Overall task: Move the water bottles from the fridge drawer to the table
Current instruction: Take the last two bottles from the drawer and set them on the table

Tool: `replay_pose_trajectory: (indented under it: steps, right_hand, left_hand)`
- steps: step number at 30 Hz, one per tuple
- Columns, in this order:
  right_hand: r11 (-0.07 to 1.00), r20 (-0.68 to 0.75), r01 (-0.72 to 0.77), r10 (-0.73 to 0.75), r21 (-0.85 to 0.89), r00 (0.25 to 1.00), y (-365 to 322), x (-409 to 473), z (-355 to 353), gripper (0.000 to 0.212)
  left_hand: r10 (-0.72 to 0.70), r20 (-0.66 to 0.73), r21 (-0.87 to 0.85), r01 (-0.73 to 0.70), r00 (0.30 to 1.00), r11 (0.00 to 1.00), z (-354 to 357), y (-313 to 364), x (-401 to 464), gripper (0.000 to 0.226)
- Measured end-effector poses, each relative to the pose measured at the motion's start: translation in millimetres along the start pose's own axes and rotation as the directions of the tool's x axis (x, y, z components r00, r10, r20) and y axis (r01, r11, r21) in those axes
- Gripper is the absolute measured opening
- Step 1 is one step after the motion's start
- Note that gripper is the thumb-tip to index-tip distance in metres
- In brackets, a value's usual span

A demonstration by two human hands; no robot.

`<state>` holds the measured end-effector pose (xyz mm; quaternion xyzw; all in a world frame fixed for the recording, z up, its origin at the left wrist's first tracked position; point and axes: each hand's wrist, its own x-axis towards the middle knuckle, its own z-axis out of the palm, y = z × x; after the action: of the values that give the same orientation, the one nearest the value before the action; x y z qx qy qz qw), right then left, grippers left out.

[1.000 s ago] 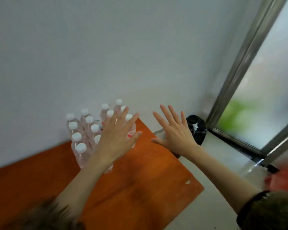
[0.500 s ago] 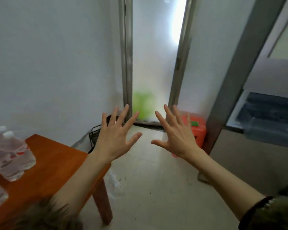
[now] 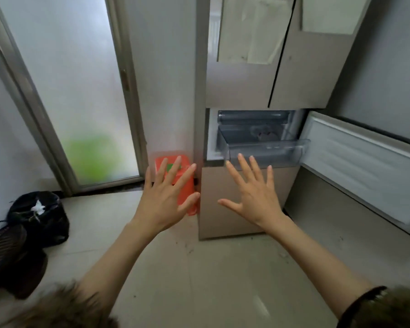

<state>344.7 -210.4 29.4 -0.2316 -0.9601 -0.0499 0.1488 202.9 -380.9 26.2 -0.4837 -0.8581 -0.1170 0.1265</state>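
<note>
Both my hands, left [image 3: 162, 204] and right [image 3: 253, 197], are spread flat with an empty grip at mid-frame, facing the pulled-out drawer [image 3: 265, 151] right of centre, where I see no bottles, so I judge it possibly emptied, bench out of view.

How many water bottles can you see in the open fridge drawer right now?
0. The pulled-out drawer shows no bottles through its clear front; its floor is partly hidden, so some may lie out of sight. Both hands are empty.

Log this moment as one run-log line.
left hand: open, empty | right hand: open, empty | fridge drawer: pulled out, no bottles visible | fridge door: open
</note>
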Motion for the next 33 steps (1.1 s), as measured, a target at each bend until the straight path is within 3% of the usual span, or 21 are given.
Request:
replay_pose_trajectory:
  steps: [17,21,27,33]
  right_hand:
    - [0.973,0.074,-0.217,0.223,-0.081,0.972,256,169,74,0.086]
    - [0.973,0.111,-0.224,0.229,-0.056,0.967,313,207,103,0.085]
    - [0.980,0.185,-0.197,0.193,0.001,0.964,405,265,138,0.082]
    - [0.978,0.266,-0.182,0.150,0.100,0.952,478,313,166,0.077]
  left_hand:
    - [0.184,0.106,-0.068,-0.177,0.977,0.982,136,105,313,0.067]
    - [0.182,0.134,-0.041,-0.178,0.974,0.983,169,130,374,0.075]
    - [0.104,0.194,-0.069,-0.092,0.976,0.993,221,172,461,0.078]
    - [-0.020,0.369,-0.177,0.091,0.929,0.980,270,209,526,0.063]
